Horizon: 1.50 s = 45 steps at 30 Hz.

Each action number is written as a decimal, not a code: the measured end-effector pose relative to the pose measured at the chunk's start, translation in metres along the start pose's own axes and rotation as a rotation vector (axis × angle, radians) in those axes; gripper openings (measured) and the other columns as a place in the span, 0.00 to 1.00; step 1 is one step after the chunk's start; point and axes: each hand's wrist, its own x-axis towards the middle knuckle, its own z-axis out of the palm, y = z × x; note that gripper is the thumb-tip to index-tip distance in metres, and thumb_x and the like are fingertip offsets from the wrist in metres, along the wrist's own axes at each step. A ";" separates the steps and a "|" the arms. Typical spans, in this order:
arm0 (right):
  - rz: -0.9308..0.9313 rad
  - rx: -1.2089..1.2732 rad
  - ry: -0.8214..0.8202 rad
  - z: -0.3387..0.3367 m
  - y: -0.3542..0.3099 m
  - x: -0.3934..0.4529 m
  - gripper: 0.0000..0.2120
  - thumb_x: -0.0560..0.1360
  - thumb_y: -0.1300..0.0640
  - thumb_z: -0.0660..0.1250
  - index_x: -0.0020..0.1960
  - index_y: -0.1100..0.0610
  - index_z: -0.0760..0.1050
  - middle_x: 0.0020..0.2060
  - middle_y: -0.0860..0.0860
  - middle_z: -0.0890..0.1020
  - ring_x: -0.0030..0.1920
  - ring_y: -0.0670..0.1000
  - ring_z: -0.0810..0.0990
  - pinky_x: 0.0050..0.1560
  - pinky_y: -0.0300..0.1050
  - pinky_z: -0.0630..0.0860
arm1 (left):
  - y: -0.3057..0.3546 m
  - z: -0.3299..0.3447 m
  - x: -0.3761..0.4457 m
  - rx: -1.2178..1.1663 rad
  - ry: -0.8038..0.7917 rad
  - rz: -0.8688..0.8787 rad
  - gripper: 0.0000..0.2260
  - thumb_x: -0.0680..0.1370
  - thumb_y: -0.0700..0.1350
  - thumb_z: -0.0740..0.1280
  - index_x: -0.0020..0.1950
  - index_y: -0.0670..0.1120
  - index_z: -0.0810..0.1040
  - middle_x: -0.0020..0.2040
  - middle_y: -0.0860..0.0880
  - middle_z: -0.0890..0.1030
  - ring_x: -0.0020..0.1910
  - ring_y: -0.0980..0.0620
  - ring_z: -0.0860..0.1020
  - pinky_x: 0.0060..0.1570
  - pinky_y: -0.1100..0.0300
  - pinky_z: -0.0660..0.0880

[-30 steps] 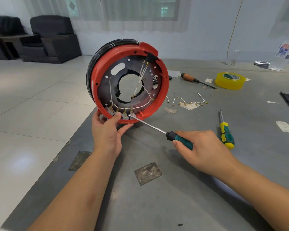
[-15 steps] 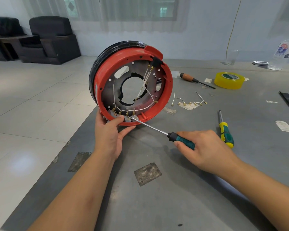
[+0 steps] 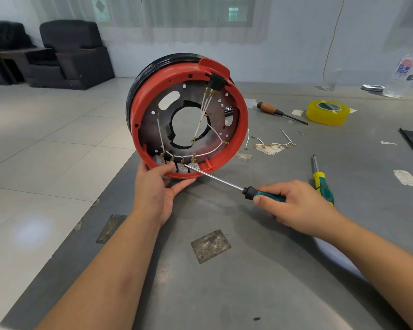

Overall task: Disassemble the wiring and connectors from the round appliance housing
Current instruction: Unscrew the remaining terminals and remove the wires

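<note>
Left hand gripped the bottom rim of the round red-and-black housing, thumb hooked over the red lip, holding it up on edge at the table's near-left edge with its open side facing the camera. Right hand was wrapped around the green handle of a screwdriver — its tip sat right at the row of brass connectors on the small white blocks along the lower inside rim. White wires ran from there up across the metal plate to a black socket near the top. Out on the grey table — already-loose wire pieces lay just right of the housing, a green-and-yellow screwdriver beside the right hand, a wooden-handled screwdriver and a roll of yellow tape farther back.
</note>
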 end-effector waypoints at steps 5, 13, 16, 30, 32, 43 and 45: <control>0.069 0.170 -0.051 0.000 0.000 0.001 0.08 0.77 0.41 0.67 0.50 0.39 0.84 0.31 0.49 0.80 0.27 0.45 0.76 0.31 0.39 0.75 | 0.002 0.001 -0.003 0.049 -0.008 0.005 0.20 0.81 0.30 0.64 0.65 0.52 0.79 0.60 0.44 0.85 0.58 0.38 0.85 0.47 0.38 0.85; -0.014 -0.156 0.021 -0.002 0.003 -0.003 0.14 0.79 0.39 0.63 0.58 0.41 0.83 0.36 0.45 0.83 0.39 0.45 0.79 0.37 0.46 0.75 | 0.002 -0.002 -0.002 0.128 -0.047 0.024 0.21 0.80 0.29 0.66 0.68 0.50 0.78 0.62 0.43 0.84 0.55 0.41 0.87 0.46 0.39 0.85; -0.086 -0.270 0.085 -0.001 0.005 -0.005 0.20 0.78 0.38 0.60 0.63 0.44 0.82 0.41 0.45 0.85 0.40 0.44 0.79 0.35 0.41 0.74 | 0.001 -0.002 -0.002 0.151 -0.039 0.016 0.21 0.81 0.30 0.66 0.70 0.49 0.77 0.62 0.44 0.84 0.54 0.42 0.87 0.45 0.41 0.85; 0.001 -0.092 0.002 -0.001 0.001 -0.003 0.10 0.80 0.44 0.65 0.56 0.43 0.84 0.34 0.46 0.82 0.33 0.46 0.78 0.32 0.41 0.73 | 0.001 -0.002 -0.001 0.177 -0.030 -0.019 0.18 0.83 0.32 0.66 0.72 0.44 0.76 0.60 0.40 0.85 0.54 0.41 0.87 0.45 0.42 0.86; 0.099 0.200 -0.085 -0.001 0.001 0.000 0.08 0.81 0.48 0.67 0.47 0.44 0.85 0.30 0.49 0.78 0.25 0.47 0.72 0.26 0.40 0.70 | 0.001 -0.002 -0.001 0.183 -0.041 -0.019 0.17 0.83 0.32 0.66 0.71 0.44 0.76 0.59 0.40 0.86 0.54 0.40 0.87 0.45 0.42 0.86; 0.011 -0.135 -0.005 -0.005 0.005 -0.003 0.13 0.79 0.39 0.63 0.55 0.41 0.83 0.37 0.49 0.84 0.36 0.49 0.80 0.39 0.51 0.79 | 0.000 -0.003 0.000 0.198 -0.059 -0.017 0.16 0.83 0.33 0.67 0.69 0.45 0.77 0.54 0.44 0.88 0.52 0.43 0.88 0.46 0.42 0.86; -0.048 -0.212 0.044 -0.003 0.005 -0.004 0.17 0.79 0.38 0.61 0.59 0.42 0.82 0.40 0.49 0.85 0.42 0.46 0.79 0.39 0.47 0.76 | 0.001 -0.003 0.000 0.195 -0.052 -0.016 0.15 0.83 0.34 0.67 0.69 0.44 0.77 0.52 0.45 0.88 0.51 0.43 0.88 0.45 0.42 0.86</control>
